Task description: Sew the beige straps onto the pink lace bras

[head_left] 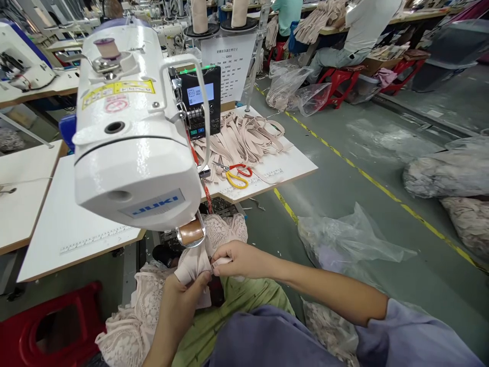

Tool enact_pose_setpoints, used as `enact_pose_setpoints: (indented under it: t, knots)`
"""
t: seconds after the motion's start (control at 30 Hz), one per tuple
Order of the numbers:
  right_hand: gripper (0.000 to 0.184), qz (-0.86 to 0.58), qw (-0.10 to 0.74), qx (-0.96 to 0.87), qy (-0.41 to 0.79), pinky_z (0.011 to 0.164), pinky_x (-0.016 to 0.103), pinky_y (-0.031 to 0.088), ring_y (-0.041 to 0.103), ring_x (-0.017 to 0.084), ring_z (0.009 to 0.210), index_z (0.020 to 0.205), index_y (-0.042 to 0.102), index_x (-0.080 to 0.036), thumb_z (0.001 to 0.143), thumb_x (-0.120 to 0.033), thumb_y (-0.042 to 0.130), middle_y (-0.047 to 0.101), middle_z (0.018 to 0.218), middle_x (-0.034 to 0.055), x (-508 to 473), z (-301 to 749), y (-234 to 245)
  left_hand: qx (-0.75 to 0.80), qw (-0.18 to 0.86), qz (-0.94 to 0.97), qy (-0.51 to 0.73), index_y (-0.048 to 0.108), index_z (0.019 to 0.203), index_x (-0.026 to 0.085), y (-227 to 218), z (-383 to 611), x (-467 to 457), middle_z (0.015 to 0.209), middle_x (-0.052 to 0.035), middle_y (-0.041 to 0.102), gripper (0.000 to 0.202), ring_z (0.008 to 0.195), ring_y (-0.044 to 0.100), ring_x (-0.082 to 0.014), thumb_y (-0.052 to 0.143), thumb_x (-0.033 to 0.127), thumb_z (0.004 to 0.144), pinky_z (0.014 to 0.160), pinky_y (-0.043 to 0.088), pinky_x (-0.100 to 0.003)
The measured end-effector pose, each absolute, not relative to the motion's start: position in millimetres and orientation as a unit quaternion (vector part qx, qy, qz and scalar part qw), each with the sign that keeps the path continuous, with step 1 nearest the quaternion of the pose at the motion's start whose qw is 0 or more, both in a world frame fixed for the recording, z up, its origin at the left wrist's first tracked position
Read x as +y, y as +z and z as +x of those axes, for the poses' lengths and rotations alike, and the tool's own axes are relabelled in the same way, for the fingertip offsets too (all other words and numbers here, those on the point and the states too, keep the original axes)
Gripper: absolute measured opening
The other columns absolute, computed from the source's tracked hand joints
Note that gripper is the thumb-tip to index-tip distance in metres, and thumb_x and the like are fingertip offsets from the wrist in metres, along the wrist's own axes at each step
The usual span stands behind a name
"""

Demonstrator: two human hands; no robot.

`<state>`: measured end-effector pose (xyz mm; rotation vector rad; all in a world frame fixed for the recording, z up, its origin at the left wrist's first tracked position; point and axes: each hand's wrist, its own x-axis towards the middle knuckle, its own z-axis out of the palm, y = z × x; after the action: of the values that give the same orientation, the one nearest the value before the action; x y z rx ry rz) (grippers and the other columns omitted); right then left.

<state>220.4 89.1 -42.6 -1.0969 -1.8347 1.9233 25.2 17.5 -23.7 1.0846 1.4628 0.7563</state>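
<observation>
Just below the needle area of a white sewing machine [133, 127], both of my hands pinch a pale pink fabric strap [194, 262]. My left hand [183, 295] is closed on its lower left part, with thumb on top. From the right, my right hand [239, 259] is closed on the strap's edge, fingertips nearly meeting the left thumb. Lace bra cups [132, 311] hang at the lower left beside my left forearm. More lace fabric [225, 229] shows behind my right hand. How the strap joins the lace is hidden by my hands and the machine.
On the white table [298, 165] lie a heap of pale straps [248, 137] and scissors [237, 176] with red and yellow handles. A control panel [200, 102] stands behind the machine. A red stool [53, 326] is at lower left. Plastic bags [344, 239] lie on the floor; people sit farther back.
</observation>
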Motion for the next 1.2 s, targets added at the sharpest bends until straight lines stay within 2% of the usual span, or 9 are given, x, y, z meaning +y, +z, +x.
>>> enact_pose_setpoints:
  t: [0.23, 0.53, 0.7, 0.83, 0.9, 0.97, 1.07, 1.13, 1.2]
  knots:
    - [0.017, -0.372, 0.157, -0.524, 0.75, 0.048, 0.019, 0.03, 0.044, 0.008, 0.055, 0.082, 0.071, -0.015, 0.075, -0.03, 0.07, 0.054, 0.064, -0.0044, 82.9, 216.7, -45.2, 0.598, 0.607, 0.408, 0.329, 0.073, 0.08, 0.015, -33.9, 20.2, 16.6, 0.07, -0.0001, 0.064, 0.029, 0.068, 0.051, -0.0136, 0.074, 0.044, 0.079, 0.063, 0.042, -0.023]
    - [0.019, -0.407, 0.181, -0.618, 0.647, 0.051, 0.021, 0.032, 0.045, 0.01, 0.059, 0.086, 0.071, -0.017, 0.082, -0.035, 0.066, 0.055, 0.066, -0.0042, 75.7, 216.8, -35.6, 0.605, 0.578, 0.389, 0.386, 0.069, 0.073, 0.015, -36.1, 29.5, 20.3, 0.068, 0.0007, 0.063, 0.03, 0.066, 0.052, -0.0126, 0.075, 0.044, 0.078, 0.062, 0.041, -0.022]
    - [0.011, -0.406, 0.214, -0.709, 0.536, 0.061, 0.022, 0.036, 0.054, 0.011, 0.069, 0.081, 0.072, -0.018, 0.082, -0.025, 0.063, 0.062, 0.073, -0.0025, 77.0, 215.1, -22.1, 0.634, 0.561, 0.361, 0.391, 0.072, 0.078, 0.014, -21.6, 35.9, 17.8, 0.07, -0.003, 0.07, 0.033, 0.067, 0.06, -0.0164, 0.076, 0.046, 0.076, 0.062, 0.047, -0.025]
    - [0.018, -0.389, 0.159, -0.627, 0.656, 0.05, 0.02, 0.033, 0.044, 0.009, 0.054, 0.085, 0.072, -0.016, 0.074, -0.029, 0.068, 0.057, 0.064, -0.0041, 95.5, 216.8, -12.8, 0.61, 0.568, 0.352, 0.426, 0.076, 0.1, 0.017, -27.7, 18.5, 4.3, 0.082, -0.0049, 0.075, 0.038, 0.079, 0.066, -0.0214, 0.077, 0.047, 0.076, 0.071, 0.053, -0.029]
    - [0.025, -0.379, 0.142, -0.564, 0.72, 0.049, 0.02, 0.035, 0.046, 0.009, 0.053, 0.088, 0.072, -0.016, 0.069, -0.032, 0.072, 0.06, 0.066, -0.0034, 107.4, 216.3, -6.4, 0.564, 0.568, 0.297, 0.521, 0.073, 0.112, 0.024, -42.2, 13.6, -5.6, 0.1, -0.0061, 0.076, 0.054, 0.092, 0.069, -0.0265, 0.074, 0.061, 0.072, 0.079, 0.056, -0.035]
    - [0.026, -0.367, 0.142, -0.514, 0.762, 0.051, 0.019, 0.038, 0.05, 0.009, 0.055, 0.084, 0.072, -0.016, 0.063, -0.03, 0.074, 0.063, 0.066, -0.0031, 117.5, 213.2, 2.7, 0.51, 0.563, 0.254, 0.598, 0.061, 0.131, 0.037, -57.4, 18.9, -13.9, 0.119, -0.0042, 0.073, 0.079, 0.105, 0.069, -0.0308, 0.042, 0.088, 0.073, 0.084, 0.057, -0.045]
    - [0.027, -0.326, 0.085, -0.49, 0.804, 0.05, 0.018, 0.039, 0.051, 0.008, 0.053, 0.084, 0.07, -0.017, 0.061, -0.029, 0.076, 0.062, 0.063, -0.0049, 128.8, 205.0, 21.1, 0.415, 0.602, 0.238, 0.64, 0.033, 0.15, 0.042, -67.1, 39.0, -19.5, 0.136, -0.0052, 0.065, 0.089, 0.12, 0.063, -0.0333, 0.004, 0.087, 0.079, 0.096, 0.05, -0.057]
    - [0.028, -0.286, 0.022, -0.543, 0.789, 0.048, 0.019, 0.038, 0.049, 0.008, 0.052, 0.088, 0.072, -0.017, 0.064, -0.03, 0.075, 0.061, 0.063, -0.0052, 137.2, 199.6, 33.8, 0.393, 0.585, 0.28, 0.652, 0.013, 0.157, 0.038, -62.8, 46.3, -17.4, 0.138, -0.0095, 0.063, 0.087, 0.123, 0.061, -0.0353, 0.001, 0.082, 0.083, 0.098, 0.047, -0.06]
    - [0.024, -0.269, -0.001, -0.651, 0.71, 0.05, 0.019, 0.036, 0.049, 0.009, 0.055, 0.089, 0.073, -0.016, 0.068, -0.028, 0.072, 0.061, 0.064, -0.0042, 148.2, 195.0, 43.3, 0.386, 0.518, 0.343, 0.682, -0.001, 0.157, 0.037, -54.9, 39.3, -11.5, 0.141, -0.01, 0.06, 0.085, 0.127, 0.057, -0.0375, 0.01, 0.08, 0.085, 0.098, 0.047, -0.063]
